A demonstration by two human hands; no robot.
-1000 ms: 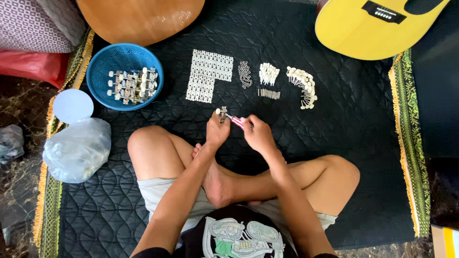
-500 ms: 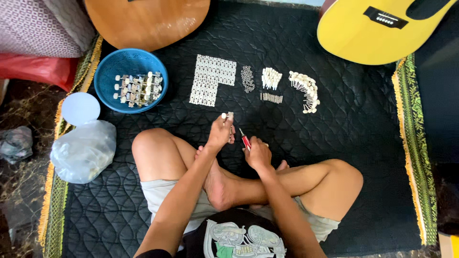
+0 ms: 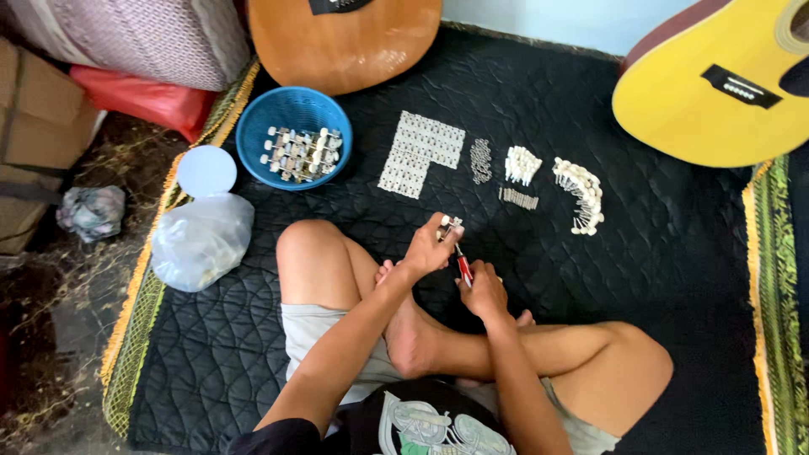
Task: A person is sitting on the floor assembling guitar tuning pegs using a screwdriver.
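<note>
Screwdriver tip at a tuning peg above my crossed legs

Head view: my left hand (image 3: 428, 251) holds a small metal tuning peg (image 3: 449, 224), pinched between thumb and fingertips (image 3: 444, 237), so the peg sticks out just past the far ends of my fingers. My right hand (image 3: 484, 291) sits a little nearer and to the right, fingers curled tight around a red-handled screwdriver (image 3: 463, 267). The red handle shows just above my knuckles and the thin shaft runs up and left to the peg; whether the tip touches it is too small to tell. Both hands hover over my crossed legs, above the black quilted mat (image 3: 666, 236).

Farther out on the mat, a blue basket (image 3: 254, 139) at the far left holds more tuning pegs. To its right lies an L-shaped block of small white parts (image 3: 419, 152), then a short dark row of small parts (image 3: 480, 160), a heap of white pins (image 3: 522, 164) and a curved row of white pins (image 3: 581, 194). A clear plastic bag (image 3: 200, 242) and a round white lid (image 3: 206, 170) lie at the mat's left edge. A yellow guitar (image 3: 716, 84) rests at the far right, a brown guitar body (image 3: 345, 42) at the far middle.
</note>
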